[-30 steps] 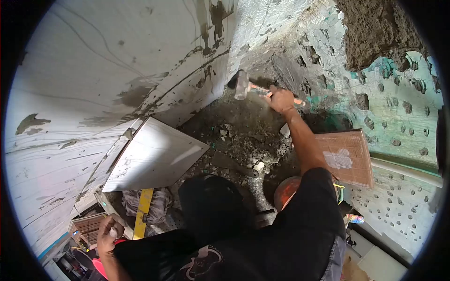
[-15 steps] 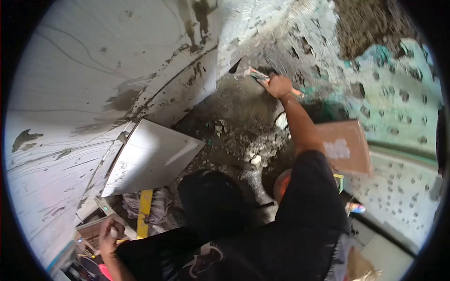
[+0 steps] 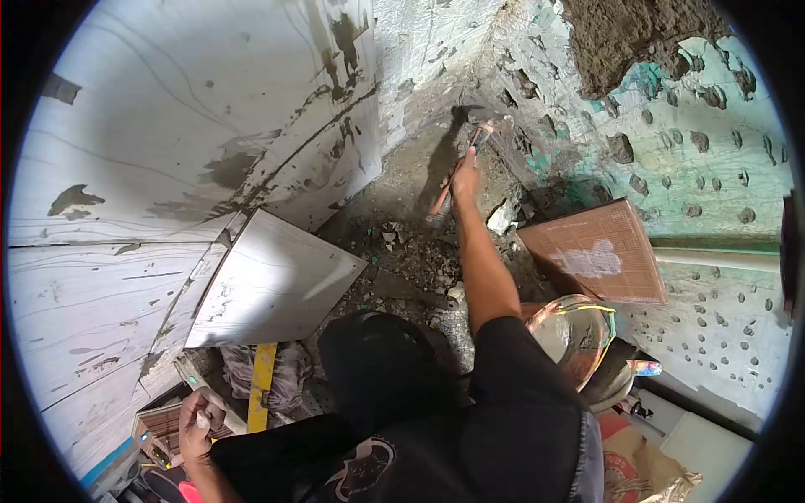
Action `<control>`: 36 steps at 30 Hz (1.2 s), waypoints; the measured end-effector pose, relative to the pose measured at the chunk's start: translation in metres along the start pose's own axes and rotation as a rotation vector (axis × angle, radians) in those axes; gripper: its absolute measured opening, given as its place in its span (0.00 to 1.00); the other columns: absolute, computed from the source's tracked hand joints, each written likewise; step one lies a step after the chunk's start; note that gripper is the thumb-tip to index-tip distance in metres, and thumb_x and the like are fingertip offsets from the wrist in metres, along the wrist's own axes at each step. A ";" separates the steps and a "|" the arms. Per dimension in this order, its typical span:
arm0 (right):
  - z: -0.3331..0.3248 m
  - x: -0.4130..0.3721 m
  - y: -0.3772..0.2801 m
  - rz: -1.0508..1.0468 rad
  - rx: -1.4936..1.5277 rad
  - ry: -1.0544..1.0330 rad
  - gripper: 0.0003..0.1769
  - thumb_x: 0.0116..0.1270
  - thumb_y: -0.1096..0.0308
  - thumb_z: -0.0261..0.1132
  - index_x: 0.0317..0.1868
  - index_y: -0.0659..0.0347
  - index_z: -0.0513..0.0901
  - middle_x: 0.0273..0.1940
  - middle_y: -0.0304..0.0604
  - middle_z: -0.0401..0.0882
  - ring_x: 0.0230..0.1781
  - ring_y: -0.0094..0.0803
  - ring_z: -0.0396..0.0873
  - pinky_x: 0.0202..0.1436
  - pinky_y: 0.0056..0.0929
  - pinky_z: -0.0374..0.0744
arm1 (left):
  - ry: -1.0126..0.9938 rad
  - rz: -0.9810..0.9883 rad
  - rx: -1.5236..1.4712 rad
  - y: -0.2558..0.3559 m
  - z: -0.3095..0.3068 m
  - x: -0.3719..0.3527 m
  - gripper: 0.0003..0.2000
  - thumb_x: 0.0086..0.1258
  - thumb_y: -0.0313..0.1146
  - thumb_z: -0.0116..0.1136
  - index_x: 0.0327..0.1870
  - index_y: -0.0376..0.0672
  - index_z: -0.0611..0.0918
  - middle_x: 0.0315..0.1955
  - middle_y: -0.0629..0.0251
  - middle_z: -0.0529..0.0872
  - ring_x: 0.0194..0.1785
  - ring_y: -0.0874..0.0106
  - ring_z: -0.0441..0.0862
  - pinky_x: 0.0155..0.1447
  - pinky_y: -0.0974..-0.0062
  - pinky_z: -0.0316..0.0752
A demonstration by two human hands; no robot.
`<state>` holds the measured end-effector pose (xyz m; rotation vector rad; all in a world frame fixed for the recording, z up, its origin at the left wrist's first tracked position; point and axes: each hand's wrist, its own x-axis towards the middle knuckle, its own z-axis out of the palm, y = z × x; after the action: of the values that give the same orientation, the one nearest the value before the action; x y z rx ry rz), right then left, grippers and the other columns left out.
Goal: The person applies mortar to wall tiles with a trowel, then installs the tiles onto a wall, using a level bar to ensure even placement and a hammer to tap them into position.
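My right hand point(image 3: 466, 180) is wrapped round the orange and dark handle of a hammer point(image 3: 484, 134). The metal head points up toward the corner where the rough walls meet, and the handle's butt sticks out below my fist. Loose rubble point(image 3: 402, 251) covers the floor under that arm, with a white chunk point(image 3: 503, 216) just right of the forearm. Low at the left, my left hand point(image 3: 199, 419) is closed with curled fingers; a pale tip shows among them, and I cannot tell what it holds. That hand is beside a yellow level point(image 3: 262, 386).
A white marbled tile point(image 3: 272, 281) leans at the left wall point(image 3: 184, 109). A brown-backed tile point(image 3: 599, 251) leans on the pitted green wall point(image 3: 704, 193). Buckets point(image 3: 579, 335) stand at my right, near a torn paper bag point(image 3: 629, 461). Wet mortar point(image 3: 637, 42) clings high on the wall.
My right hand has moved left and slightly down, and the hammer has swung from pointing left to pointing up. The buckets have come into fuller view. My left hand stays curled.
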<state>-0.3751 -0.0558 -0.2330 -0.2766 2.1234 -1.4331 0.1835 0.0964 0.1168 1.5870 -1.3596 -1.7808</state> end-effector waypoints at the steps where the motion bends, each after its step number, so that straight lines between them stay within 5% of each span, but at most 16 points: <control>1: 0.007 -0.006 -0.007 -0.061 -0.025 0.038 0.36 0.66 0.41 0.44 0.31 0.73 0.78 0.31 0.62 0.78 0.33 0.55 0.75 0.41 0.44 0.70 | 0.004 -0.006 -0.003 -0.001 0.001 0.000 0.31 0.54 0.63 0.57 0.32 0.36 0.73 0.13 0.76 0.64 0.15 0.86 0.55 0.19 0.84 0.45; 3: 0.021 -0.022 -0.029 -0.058 -0.306 0.120 0.37 0.67 0.42 0.41 0.37 0.75 0.78 0.35 0.67 0.77 0.41 0.59 0.75 0.46 0.48 0.69 | 0.013 -0.021 -0.003 -0.002 0.006 0.001 0.32 0.53 0.64 0.58 0.32 0.36 0.73 0.13 0.76 0.64 0.15 0.86 0.55 0.19 0.84 0.45; 6: 0.028 0.005 -0.027 -0.052 -0.468 -0.129 0.37 0.68 0.43 0.40 0.40 0.74 0.78 0.41 0.69 0.75 0.48 0.60 0.72 0.52 0.49 0.69 | 0.020 -0.026 0.021 0.002 0.009 0.001 0.32 0.52 0.64 0.58 0.31 0.35 0.73 0.13 0.76 0.64 0.14 0.86 0.55 0.19 0.84 0.45; 11: 0.001 -0.040 -0.028 -0.281 -0.342 0.135 0.32 0.66 0.45 0.46 0.37 0.71 0.79 0.34 0.68 0.76 0.41 0.60 0.75 0.47 0.51 0.71 | 0.077 0.012 -0.008 0.004 0.005 -0.007 0.33 0.52 0.64 0.58 0.31 0.35 0.73 0.13 0.76 0.65 0.15 0.85 0.56 0.19 0.85 0.46; 17: -0.048 -0.017 -0.016 -0.536 -0.488 -0.059 0.29 0.65 0.45 0.49 0.35 0.69 0.76 0.29 0.61 0.78 0.31 0.60 0.76 0.35 0.52 0.73 | 0.104 -0.010 -0.006 -0.004 0.000 -0.010 0.31 0.55 0.63 0.57 0.32 0.35 0.73 0.14 0.73 0.67 0.15 0.85 0.58 0.19 0.86 0.50; 19: -0.056 -0.009 -0.051 -0.573 -0.794 -0.106 0.29 0.65 0.44 0.49 0.36 0.68 0.76 0.29 0.60 0.78 0.32 0.60 0.76 0.36 0.51 0.73 | 0.103 -0.009 0.008 -0.005 -0.002 -0.007 0.31 0.55 0.63 0.56 0.32 0.35 0.73 0.15 0.73 0.67 0.15 0.85 0.58 0.19 0.85 0.50; 25: -0.048 0.015 -0.052 -0.516 -1.197 -0.173 0.33 0.63 0.38 0.43 0.47 0.62 0.75 0.38 0.59 0.79 0.42 0.52 0.78 0.46 0.47 0.74 | 0.110 0.015 0.034 0.005 0.002 -0.007 0.30 0.56 0.63 0.55 0.31 0.37 0.72 0.14 0.75 0.66 0.15 0.85 0.57 0.19 0.85 0.49; 31: -0.074 0.014 -0.061 -0.702 -1.344 -0.468 0.37 0.60 0.34 0.45 0.50 0.60 0.76 0.33 0.58 0.80 0.36 0.52 0.79 0.39 0.46 0.76 | 0.120 -0.047 0.018 0.010 0.000 0.001 0.31 0.55 0.64 0.55 0.32 0.37 0.72 0.15 0.75 0.65 0.15 0.85 0.58 0.19 0.85 0.50; 35: -0.044 0.038 -0.060 -0.376 -1.297 -0.240 0.37 0.60 0.33 0.45 0.41 0.62 0.79 0.34 0.57 0.80 0.37 0.52 0.79 0.43 0.47 0.75 | 0.140 -0.032 0.035 0.009 -0.005 -0.004 0.31 0.55 0.64 0.55 0.32 0.37 0.72 0.14 0.75 0.65 0.15 0.84 0.58 0.19 0.85 0.50; 36: -0.043 0.035 -0.063 -0.457 -1.299 -0.263 0.37 0.60 0.33 0.45 0.41 0.62 0.79 0.34 0.57 0.80 0.37 0.52 0.79 0.42 0.46 0.75 | 0.148 -0.007 0.013 0.005 -0.006 -0.004 0.31 0.55 0.64 0.55 0.31 0.36 0.72 0.14 0.75 0.65 0.15 0.84 0.58 0.19 0.85 0.50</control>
<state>-0.4367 -0.0638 -0.1760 -1.3798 2.5166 0.0539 0.1887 0.0947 0.1238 1.6961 -1.3010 -1.6261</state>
